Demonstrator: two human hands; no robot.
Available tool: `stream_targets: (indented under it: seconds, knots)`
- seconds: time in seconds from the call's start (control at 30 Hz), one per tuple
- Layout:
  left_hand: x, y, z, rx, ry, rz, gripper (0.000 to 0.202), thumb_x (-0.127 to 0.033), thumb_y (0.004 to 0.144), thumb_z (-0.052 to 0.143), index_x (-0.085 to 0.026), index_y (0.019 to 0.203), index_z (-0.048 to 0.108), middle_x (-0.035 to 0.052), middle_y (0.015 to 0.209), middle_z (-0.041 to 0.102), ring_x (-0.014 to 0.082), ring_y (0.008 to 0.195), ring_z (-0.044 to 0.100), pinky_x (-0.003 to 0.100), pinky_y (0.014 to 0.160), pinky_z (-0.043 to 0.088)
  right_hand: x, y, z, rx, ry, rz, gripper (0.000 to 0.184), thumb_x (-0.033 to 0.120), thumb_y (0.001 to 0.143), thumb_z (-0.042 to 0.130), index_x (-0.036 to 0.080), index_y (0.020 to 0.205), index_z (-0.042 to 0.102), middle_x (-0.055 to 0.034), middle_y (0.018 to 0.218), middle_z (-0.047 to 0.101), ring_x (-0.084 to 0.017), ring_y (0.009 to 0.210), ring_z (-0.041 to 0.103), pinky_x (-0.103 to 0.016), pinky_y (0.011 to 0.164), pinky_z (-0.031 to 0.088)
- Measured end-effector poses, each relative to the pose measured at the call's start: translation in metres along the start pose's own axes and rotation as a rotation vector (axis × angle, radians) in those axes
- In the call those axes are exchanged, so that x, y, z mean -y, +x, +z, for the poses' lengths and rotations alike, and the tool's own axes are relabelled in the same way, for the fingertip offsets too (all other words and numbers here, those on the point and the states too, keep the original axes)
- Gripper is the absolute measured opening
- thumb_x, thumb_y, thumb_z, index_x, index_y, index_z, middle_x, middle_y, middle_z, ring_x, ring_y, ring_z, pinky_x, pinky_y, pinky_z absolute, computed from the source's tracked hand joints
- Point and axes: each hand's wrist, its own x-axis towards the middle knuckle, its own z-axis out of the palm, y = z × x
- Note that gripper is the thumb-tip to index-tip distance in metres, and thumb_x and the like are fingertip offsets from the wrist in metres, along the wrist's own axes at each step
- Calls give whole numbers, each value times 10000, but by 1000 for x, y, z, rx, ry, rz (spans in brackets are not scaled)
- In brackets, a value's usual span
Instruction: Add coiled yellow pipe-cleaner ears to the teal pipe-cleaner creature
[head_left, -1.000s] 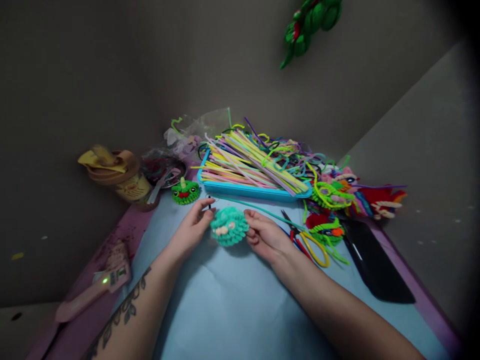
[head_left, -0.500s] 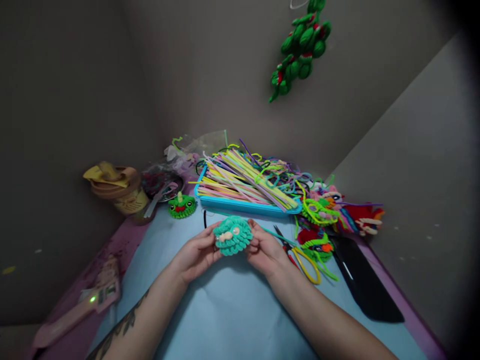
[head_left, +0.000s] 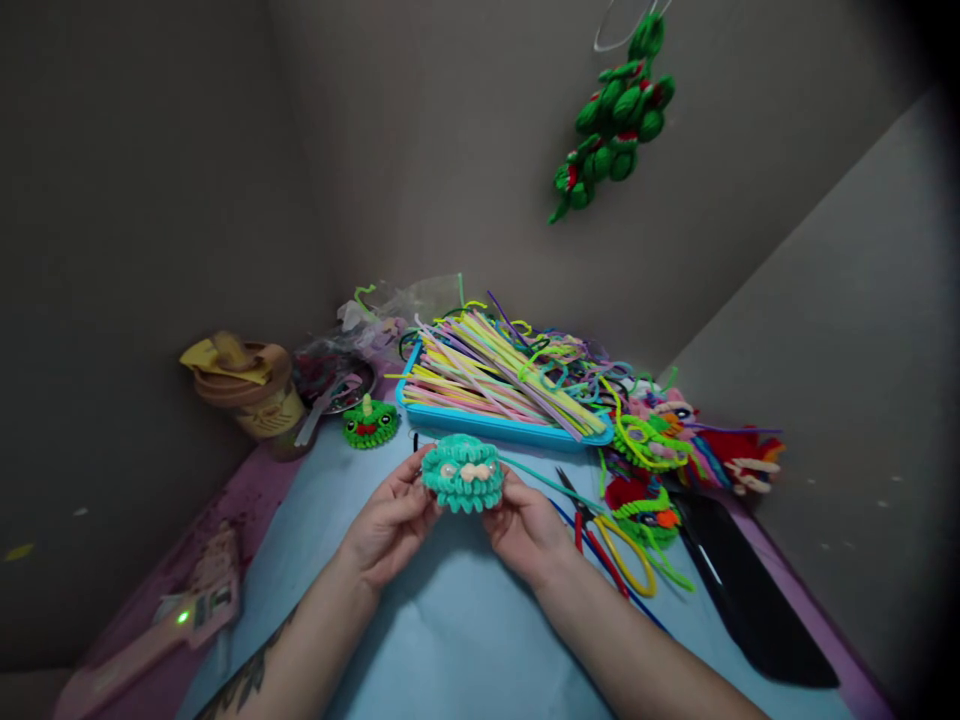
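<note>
Grey walls meet in a corner behind a purple-pink tabletop, over which a pale blue sheet is spread, probably to keep the surface clean. Near the middle, just above the sheet, a rounded, ruffled turquoise chenille piece with pale bead-like bumps is held between both hands. Its left edge is gripped by the left hand, thumb and fingers partly curled and closed on the rim; the opposite edge is pinched likewise by the right hand, though some fingertips are hidden. By this hold at the sides, the bumpy front is left uncovered, seemingly so that it can be looked over.

Beyond the piece, a long bright-blue plastic tray is heaped with pastel fuzzy stems, presumably set there for easy reach. Beside the right forearm, yellow-handled scissors are laid flat next to a red-handled tool, and a thin turquoise stem is stretched toward them; whether it is joined to the piece cannot be made out. At the left, a pink glue gun with a lit green light is kept apart, perhaps because of heat.
</note>
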Motion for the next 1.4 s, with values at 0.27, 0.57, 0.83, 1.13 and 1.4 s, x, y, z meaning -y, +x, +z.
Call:
stream_targets:
  seconds: [0.27, 0.57, 0.83, 1.13, 1.4]
  knots:
    - [-2, 4, 9, -302, -23, 94, 230, 0, 795, 530, -139, 930, 653, 45, 906, 709, 123, 757, 686, 203, 671, 579, -8, -19, 0, 27, -864, -893, 138, 151, 730, 611, 217, 838, 557, 14, 808, 526, -110, 679, 507, -228, 591, 429]
    - [10, 1, 15, -288, -23, 21, 280, 22, 789, 506, -126, 982, 646, 60, 895, 711, 114, 750, 685, 198, 713, 571, -8, -19, -8, 122, -1494, -1334, 151, 115, 816, 566, 207, 935, 576, -62, 939, 537, -198, 922, 522, -349, 819, 449]
    - [15, 0, 12, -301, 88, 12, 285, -26, 713, 646, -146, 970, 674, 40, 845, 719, 103, 634, 665, 182, 596, 560, -4, -16, -12, 190, -1596, -1404, 80, 130, 841, 548, 191, 877, 586, -60, 844, 616, -210, 839, 528, -370, 775, 455]
    - [22, 0, 13, -321, 190, 94, 296, -116, 627, 761, -133, 920, 717, 51, 851, 722, 88, 630, 634, 166, 602, 528, -6, -19, -9, 220, -1610, -1415, 74, 155, 852, 537, 204, 869, 590, -54, 798, 636, -206, 801, 542, -370, 746, 460]
    - [24, -1, 12, -309, 209, 107, 343, -190, 613, 788, -159, 947, 715, 44, 821, 716, 95, 631, 636, 190, 607, 537, -6, -18, -10, 206, -1617, -1376, 75, 164, 852, 544, 201, 897, 591, -60, 838, 647, -211, 831, 544, -370, 761, 455]
